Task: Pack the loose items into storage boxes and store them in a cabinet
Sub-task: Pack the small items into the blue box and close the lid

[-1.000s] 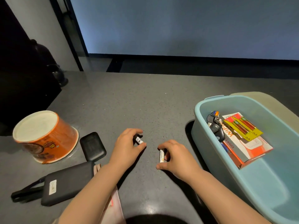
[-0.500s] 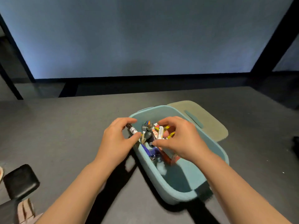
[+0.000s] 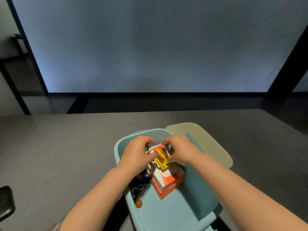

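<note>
Tabletop (image 3: 58, 155), dark grey and speckled, is running far toward a pale blue-grey wall (image 3: 150, 47). A black object (image 3: 5, 202) is sitting cut off at the near left edge. Both hands are reaching into the light-blue storage box (image 3: 191, 205): left hand (image 3: 136, 155) is pinching a small battery (image 3: 149, 150), mostly hidden; right hand (image 3: 180, 151) has curled fingers, contents unclear, over the yellow battery pack (image 3: 160, 160) on an orange carton (image 3: 168, 180). The lid (image 3: 208, 147) is lying far right.

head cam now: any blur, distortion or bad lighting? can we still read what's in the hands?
Head view: wide-angle bowing, the dark frame posts lean outward. Motion blur smears the black case at the left edge. Dim room, bright backlit panel behind. Both hands sit over the blue box; the left hand pinches a small battery, while what the right hand grips is hidden. "AA" on the yellow pack is legible.
</note>
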The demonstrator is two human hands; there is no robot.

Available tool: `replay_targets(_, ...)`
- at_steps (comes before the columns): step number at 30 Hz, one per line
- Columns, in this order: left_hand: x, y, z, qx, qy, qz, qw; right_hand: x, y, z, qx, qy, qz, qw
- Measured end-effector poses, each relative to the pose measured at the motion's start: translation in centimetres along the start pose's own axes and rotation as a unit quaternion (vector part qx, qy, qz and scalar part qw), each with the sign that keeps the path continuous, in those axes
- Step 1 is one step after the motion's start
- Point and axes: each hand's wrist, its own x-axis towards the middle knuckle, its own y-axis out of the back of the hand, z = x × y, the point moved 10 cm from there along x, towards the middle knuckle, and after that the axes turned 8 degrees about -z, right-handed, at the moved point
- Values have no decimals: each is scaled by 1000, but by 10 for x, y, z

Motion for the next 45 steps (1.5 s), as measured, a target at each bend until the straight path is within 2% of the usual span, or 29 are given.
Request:
replay_targets(4, 8, -8, -11, 0, 9, -7, 1000, 21, -12, -10, -58, 38, -54, 996)
replay_targets(7, 17, -13, -10, 1, 3, -17, 1000, 28, -18, -10, -59, 52, -63, 995)
replay_targets(10, 28, -21, -2, 4, -6, -23, 1000, 25, -15, -4, -45, 47, -45, 997)
replay_targets(13, 39, -32, -1, -6, 13, -28, 1000, 12, 0, 9, -1, 22, 18, 1000)
replay_targets(15, 44, -45, -3, -17, 22, -58, 998, 3, 8, 18, 31, 7, 51, 998)
replay_targets(25, 60, -73, -6, 10, 13, -121, 993, -17, 7, 18, 83, -3, 71, 994)
replay_targets(31, 58, -62, -2, 21, 6, -102, 995, -16, 10, 16, 75, -6, 79, 994)
replay_targets(33, 48, -45, -3, 17, 9, -82, 996, -16, 10, 10, 71, -9, 78, 994)
replay_targets(36, 14, 11, -18, 6, 25, -7, 1000, -14, 12, -21, 64, 12, 81, 995)
replay_targets(40, -72, 96, -72, -6, 77, 94, 993, -14, 2, -109, 99, 86, 60, 990)
replay_targets(45, -208, 161, -152, 5, 195, 161, 967, -41, -38, -221, 154, 180, 27, 971)
